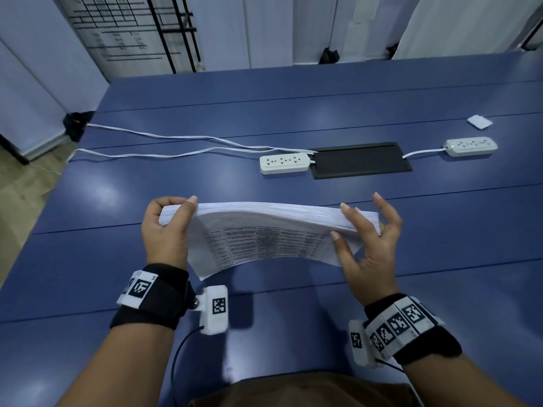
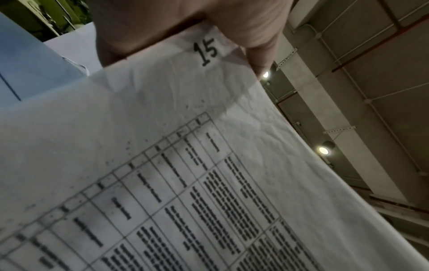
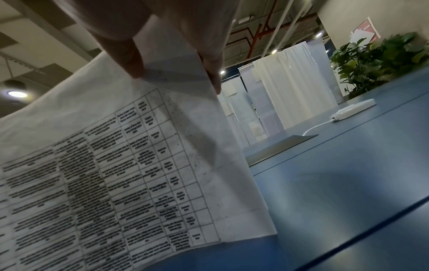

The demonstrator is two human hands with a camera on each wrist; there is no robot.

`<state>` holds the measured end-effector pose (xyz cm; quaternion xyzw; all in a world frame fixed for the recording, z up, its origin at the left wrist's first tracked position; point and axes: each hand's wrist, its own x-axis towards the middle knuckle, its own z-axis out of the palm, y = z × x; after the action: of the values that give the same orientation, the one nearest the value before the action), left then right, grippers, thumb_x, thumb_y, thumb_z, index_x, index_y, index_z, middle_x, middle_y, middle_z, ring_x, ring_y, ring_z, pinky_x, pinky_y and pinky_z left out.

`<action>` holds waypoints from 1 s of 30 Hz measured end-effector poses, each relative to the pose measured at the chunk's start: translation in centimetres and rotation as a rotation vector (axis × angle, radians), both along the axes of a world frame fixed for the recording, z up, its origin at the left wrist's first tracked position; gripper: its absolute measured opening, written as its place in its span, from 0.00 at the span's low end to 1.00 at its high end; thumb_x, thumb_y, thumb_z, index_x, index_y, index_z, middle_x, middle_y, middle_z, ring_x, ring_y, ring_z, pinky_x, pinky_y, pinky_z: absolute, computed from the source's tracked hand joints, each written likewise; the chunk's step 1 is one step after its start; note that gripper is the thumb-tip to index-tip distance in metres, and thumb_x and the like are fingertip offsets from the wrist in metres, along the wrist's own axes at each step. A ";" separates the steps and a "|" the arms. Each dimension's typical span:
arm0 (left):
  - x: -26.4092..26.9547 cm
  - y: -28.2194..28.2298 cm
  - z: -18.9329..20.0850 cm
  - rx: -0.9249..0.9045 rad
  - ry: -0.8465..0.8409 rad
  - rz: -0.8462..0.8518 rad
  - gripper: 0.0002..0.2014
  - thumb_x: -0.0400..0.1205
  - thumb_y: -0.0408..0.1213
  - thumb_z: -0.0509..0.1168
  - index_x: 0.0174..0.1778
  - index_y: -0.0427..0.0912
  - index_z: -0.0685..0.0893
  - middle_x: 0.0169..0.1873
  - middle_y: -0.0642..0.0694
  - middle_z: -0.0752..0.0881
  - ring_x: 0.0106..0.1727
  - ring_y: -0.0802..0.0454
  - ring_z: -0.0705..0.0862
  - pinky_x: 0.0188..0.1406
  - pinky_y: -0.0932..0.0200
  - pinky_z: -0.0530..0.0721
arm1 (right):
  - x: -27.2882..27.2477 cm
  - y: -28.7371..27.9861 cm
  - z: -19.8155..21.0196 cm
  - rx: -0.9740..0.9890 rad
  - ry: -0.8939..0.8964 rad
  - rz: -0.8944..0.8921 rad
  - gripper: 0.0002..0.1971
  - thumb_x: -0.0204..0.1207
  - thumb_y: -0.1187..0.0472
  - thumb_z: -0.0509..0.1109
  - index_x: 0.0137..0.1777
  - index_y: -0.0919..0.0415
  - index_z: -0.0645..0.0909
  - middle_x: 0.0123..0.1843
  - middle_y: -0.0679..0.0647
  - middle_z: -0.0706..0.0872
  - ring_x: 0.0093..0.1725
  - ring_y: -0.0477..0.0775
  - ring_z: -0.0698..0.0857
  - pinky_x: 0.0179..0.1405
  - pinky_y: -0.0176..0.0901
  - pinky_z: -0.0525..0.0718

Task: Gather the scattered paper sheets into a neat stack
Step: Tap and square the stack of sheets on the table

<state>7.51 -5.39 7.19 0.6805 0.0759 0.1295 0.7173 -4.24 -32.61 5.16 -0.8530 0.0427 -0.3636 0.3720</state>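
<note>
A stack of white paper sheets point(image 1: 264, 227) with a printed table on its front face is held on edge, bowed, just above the blue table point(image 1: 293, 306). My left hand point(image 1: 176, 208) grips the stack's left end, thumb in front and fingers curled over the top. My right hand point(image 1: 352, 224) holds the right end, thumb on the front sheet, index on the top edge, other fingers spread behind. The left wrist view shows the sheet point(image 2: 185, 165) marked "15" under my left hand point(image 2: 209, 27). In the right wrist view the sheet point(image 3: 116, 165) sits between the thumb and fingers of my right hand point(image 3: 171, 73).
Beyond the stack lie a white power strip point(image 1: 284, 163), a black cable hatch point(image 1: 360, 160) and a second power strip point(image 1: 470, 146), with white cords point(image 1: 176, 142) running left. A small white paper piece point(image 1: 479, 122) lies far right. White partitions stand behind the table.
</note>
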 end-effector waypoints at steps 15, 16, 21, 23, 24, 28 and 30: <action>-0.4 0.1 -0.5 -0.127 -0.006 -0.054 0.07 0.78 0.47 0.72 0.44 0.52 0.81 0.35 0.56 0.83 0.35 0.61 0.81 0.36 0.66 0.79 | -0.6 -0.3 -0.5 -0.049 -0.027 0.049 0.19 0.75 0.74 0.71 0.62 0.57 0.81 0.73 0.66 0.67 0.70 0.65 0.75 0.70 0.40 0.74; -0.6 0.2 -0.6 -0.123 -0.020 -0.083 0.09 0.76 0.49 0.73 0.44 0.52 0.81 0.36 0.56 0.84 0.35 0.61 0.82 0.37 0.67 0.80 | -0.6 -0.2 -0.4 -0.020 -0.030 0.056 0.17 0.76 0.73 0.71 0.61 0.56 0.81 0.73 0.65 0.67 0.71 0.64 0.75 0.70 0.43 0.75; -0.6 1.2 -1.3 -0.077 -0.010 -0.232 0.31 0.60 0.49 0.78 0.58 0.42 0.79 0.45 0.52 0.87 0.45 0.61 0.87 0.46 0.68 0.84 | -0.6 -0.1 -0.1 0.051 -0.059 0.072 0.10 0.78 0.67 0.69 0.56 0.56 0.79 0.72 0.62 0.67 0.71 0.64 0.76 0.67 0.55 0.80; -0.6 1.6 -1.9 -0.039 0.013 -0.265 0.37 0.58 0.46 0.81 0.61 0.34 0.79 0.49 0.48 0.89 0.49 0.56 0.88 0.50 0.64 0.85 | -0.6 -0.2 0.1 0.022 -0.049 0.056 0.10 0.78 0.68 0.69 0.55 0.56 0.80 0.71 0.64 0.68 0.70 0.64 0.76 0.66 0.52 0.79; -0.6 1.7 -2.3 -0.030 0.030 -0.275 0.39 0.57 0.44 0.82 0.63 0.31 0.79 0.51 0.44 0.89 0.51 0.53 0.88 0.51 0.62 0.85 | -0.6 -0.2 0.3 0.007 -0.040 0.047 0.10 0.77 0.68 0.69 0.54 0.56 0.80 0.70 0.65 0.69 0.69 0.64 0.77 0.66 0.48 0.78; -0.6 2.0 -3.3 -0.015 0.094 -0.294 0.33 0.59 0.26 0.83 0.61 0.32 0.83 0.52 0.43 0.91 0.52 0.50 0.89 0.53 0.57 0.87 | -0.6 0.0 1.3 -0.018 0.014 0.009 0.04 0.76 0.68 0.70 0.49 0.63 0.83 0.66 0.65 0.73 0.67 0.57 0.77 0.64 0.30 0.72; -0.6 2.1 -3.7 -0.004 0.116 -0.278 0.26 0.60 0.23 0.80 0.55 0.38 0.86 0.47 0.50 0.92 0.48 0.55 0.89 0.50 0.61 0.87 | -0.7 0.0 2.2 0.011 0.058 0.016 0.02 0.77 0.66 0.68 0.47 0.63 0.82 0.65 0.60 0.74 0.65 0.46 0.76 0.63 0.24 0.69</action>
<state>6.90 -3.33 3.48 0.6892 0.0223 -0.0109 0.7242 -4.92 -32.60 7.34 -0.8614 0.0488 -0.3356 0.3781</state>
